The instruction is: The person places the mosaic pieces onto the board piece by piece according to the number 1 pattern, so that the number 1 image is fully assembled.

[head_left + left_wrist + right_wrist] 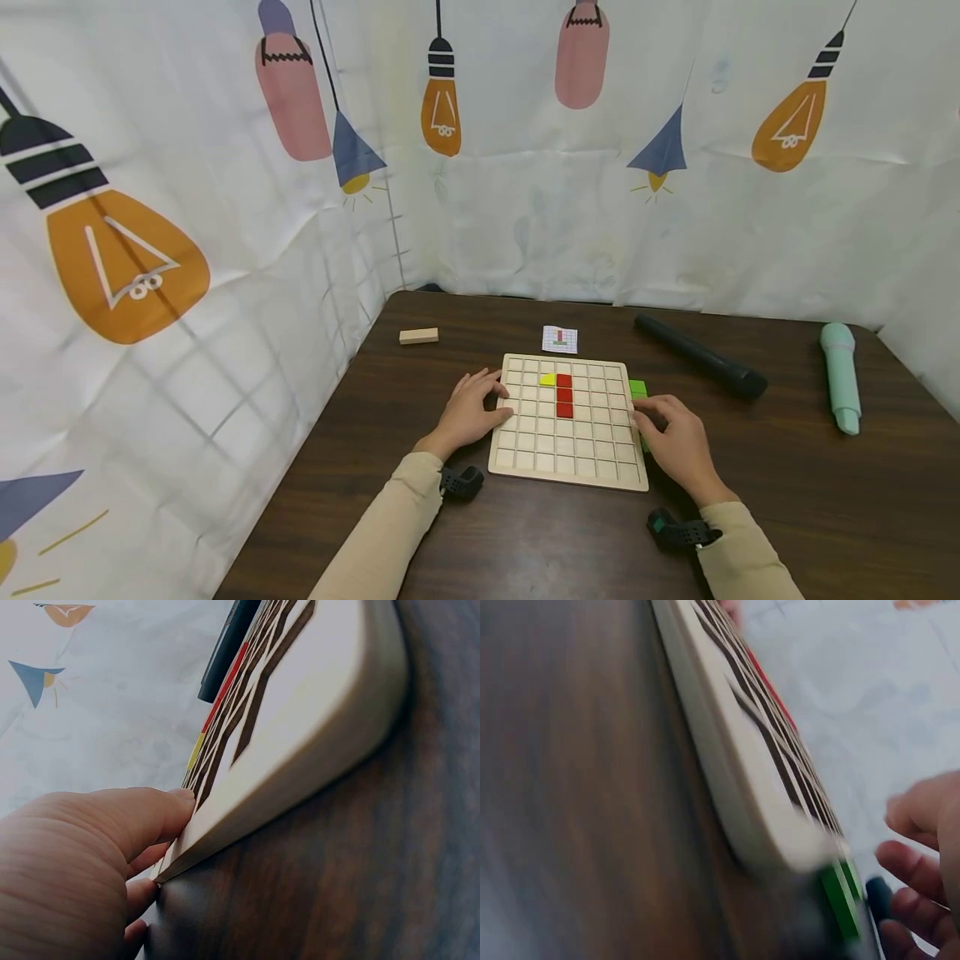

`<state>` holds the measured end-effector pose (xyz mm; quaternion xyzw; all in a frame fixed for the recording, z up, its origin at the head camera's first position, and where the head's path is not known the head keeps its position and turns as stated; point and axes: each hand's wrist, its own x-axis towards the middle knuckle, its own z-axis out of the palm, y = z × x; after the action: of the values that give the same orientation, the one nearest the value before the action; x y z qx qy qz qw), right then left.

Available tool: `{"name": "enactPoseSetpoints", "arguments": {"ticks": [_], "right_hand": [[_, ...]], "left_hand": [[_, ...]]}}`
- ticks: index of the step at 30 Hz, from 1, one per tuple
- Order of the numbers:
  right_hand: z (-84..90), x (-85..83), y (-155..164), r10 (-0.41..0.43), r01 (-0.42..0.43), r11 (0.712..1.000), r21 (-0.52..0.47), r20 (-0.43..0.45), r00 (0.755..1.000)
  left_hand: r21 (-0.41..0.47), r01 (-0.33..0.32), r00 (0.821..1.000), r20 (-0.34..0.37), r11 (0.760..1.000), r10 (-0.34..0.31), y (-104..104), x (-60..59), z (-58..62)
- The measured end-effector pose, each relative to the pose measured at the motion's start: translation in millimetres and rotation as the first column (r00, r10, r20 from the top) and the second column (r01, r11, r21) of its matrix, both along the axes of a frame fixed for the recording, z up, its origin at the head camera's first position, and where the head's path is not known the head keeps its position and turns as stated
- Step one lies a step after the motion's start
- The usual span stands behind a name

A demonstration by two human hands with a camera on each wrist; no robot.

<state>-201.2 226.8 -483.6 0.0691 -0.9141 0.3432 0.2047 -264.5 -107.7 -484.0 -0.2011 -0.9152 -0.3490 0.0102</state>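
Observation:
A square wooden grid board (528,458) lies on the dark table. On it, three red squares (564,396) form a column, with a yellow piece (548,380) of rounded or slanted outline beside the top one. My left hand (472,410) holds the board's left edge; in the left wrist view its thumb (161,814) lies on top and the other fingers are at the rim. My right hand (677,442) is by the right edge, over green pieces (637,389) partly hidden there. In the right wrist view its loosely bent fingers (911,870) appear apart from the board.
Behind the board lies a small card (559,339) with a coloured grid pattern. A plain wooden block (418,336) is at the back left. A black rod-shaped object (701,357) and a mint-green microphone-like object (842,379) lie to the right. Printed curtains (525,225) surround the table.

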Motion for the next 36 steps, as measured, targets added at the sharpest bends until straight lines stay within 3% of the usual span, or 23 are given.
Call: {"name": "enactPoseSetpoints", "arguments": {"ticks": [8, 17, 21, 29, 36], "right_hand": [[7.4, 1.8, 30.8, -0.028, 0.023, 0.999, 0.044, 0.109, 0.994], [14.2, 0.7, 42.9, 0.038, -0.056, 0.994, 0.095, 0.184, 0.982], [19.3, 4.7, 45.8, 0.081, -0.111, 0.988, 0.107, 0.256, 0.963], [21.1, 10.7, 46.7, 0.226, -0.272, 0.959, 0.078, 0.369, 0.901], [18.3, 10.4, 43.9, 0.245, -0.300, 0.950, 0.087, 0.389, 0.888]], "left_hand": [[-0.021, 0.005, 1.000, -0.008, 1.000, -0.005, 2.5, -4.8, 3.5], [-0.006, 0.002, 1.000, -0.023, 1.000, -0.002, -0.3, -3.1, 5.1], [-0.001, 0.000, 1.000, -0.010, 1.000, 0.000, 0.3, -1.6, 2.3], [0.012, -0.010, 1.000, 0.010, 1.000, 0.010, -0.6, 2.5, -2.2], [-0.001, -0.001, 1.000, 0.008, 1.000, 0.001, -0.9, 1.1, -2.3]]}}
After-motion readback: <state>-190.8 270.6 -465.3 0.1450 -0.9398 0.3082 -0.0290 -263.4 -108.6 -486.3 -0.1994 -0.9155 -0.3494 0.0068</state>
